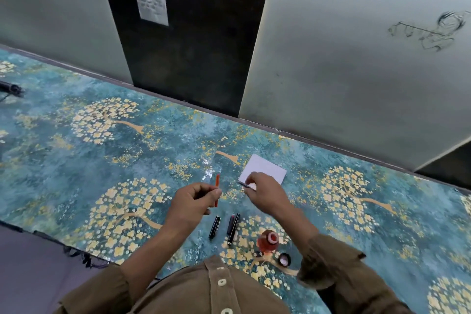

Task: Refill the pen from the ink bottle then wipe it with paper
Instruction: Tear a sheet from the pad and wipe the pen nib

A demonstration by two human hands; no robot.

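Glossy floral tablecloth (107,160); slim red refill (217,187); flat white paper (265,169).

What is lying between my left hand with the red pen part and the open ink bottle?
Two black pen pieces lie on the table between the left hand and the ink bottle; lifting over them avoids contact.

Open red ink bottle (267,241) stands upright near white paper (265,171).
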